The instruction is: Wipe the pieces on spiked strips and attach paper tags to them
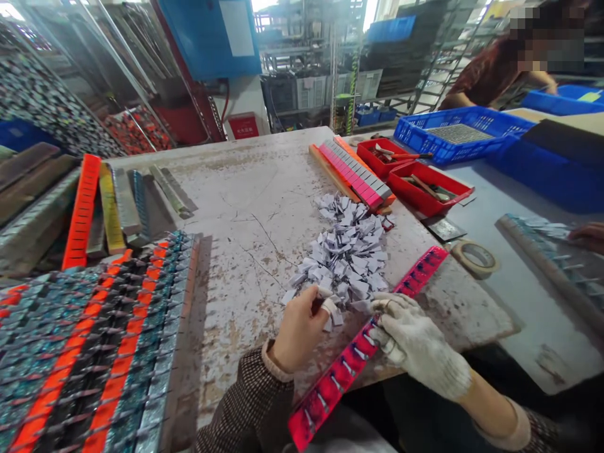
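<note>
My bare left hand is closed in a pinch on a small white paper tag at the near edge of a pile of white paper tags. My right hand wears a white knit glove and grips a long pink glittery strip with metal clips. The strip runs diagonally from the table's front edge up to the right. Both hands nearly touch at the strip's middle.
Stacked teal, orange and black glittery strips fill the left. More strips, two red trays, a tape roll and blue crates lie beyond. Another person works at the far right; a hand shows at the right edge.
</note>
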`<state>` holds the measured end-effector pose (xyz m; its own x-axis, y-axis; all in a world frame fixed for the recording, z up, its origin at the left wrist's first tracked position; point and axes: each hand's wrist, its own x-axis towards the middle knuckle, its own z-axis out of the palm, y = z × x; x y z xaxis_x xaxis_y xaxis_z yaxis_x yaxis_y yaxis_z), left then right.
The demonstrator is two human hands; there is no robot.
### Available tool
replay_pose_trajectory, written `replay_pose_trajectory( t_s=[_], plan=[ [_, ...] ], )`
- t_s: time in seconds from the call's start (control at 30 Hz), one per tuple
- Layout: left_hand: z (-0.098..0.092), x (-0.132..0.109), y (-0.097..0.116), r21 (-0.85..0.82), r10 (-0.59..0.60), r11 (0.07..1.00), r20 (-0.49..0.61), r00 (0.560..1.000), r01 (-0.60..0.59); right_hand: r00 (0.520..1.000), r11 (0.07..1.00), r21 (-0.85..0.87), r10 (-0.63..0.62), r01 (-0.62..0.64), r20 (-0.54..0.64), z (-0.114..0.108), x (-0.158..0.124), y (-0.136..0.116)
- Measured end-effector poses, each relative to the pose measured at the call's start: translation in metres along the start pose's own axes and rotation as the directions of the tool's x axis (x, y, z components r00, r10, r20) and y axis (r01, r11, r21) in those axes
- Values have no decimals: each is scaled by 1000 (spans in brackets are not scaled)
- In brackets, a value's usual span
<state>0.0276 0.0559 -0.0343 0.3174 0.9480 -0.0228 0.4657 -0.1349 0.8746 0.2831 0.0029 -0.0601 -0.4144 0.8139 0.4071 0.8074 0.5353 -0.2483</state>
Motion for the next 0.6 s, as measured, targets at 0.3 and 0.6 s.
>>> replay_pose_trajectory(
  t_s=[0.3,0.6],
  plan=[
    [4,-37,32,-566,42,822,168,985,62,944,890,417,279,-186,-174,-11,21,-50],
    [3,-52,41,-208,104,977,296,950,-43,935,822,558,276,-110,-222,-32,14,-75]
  ],
)
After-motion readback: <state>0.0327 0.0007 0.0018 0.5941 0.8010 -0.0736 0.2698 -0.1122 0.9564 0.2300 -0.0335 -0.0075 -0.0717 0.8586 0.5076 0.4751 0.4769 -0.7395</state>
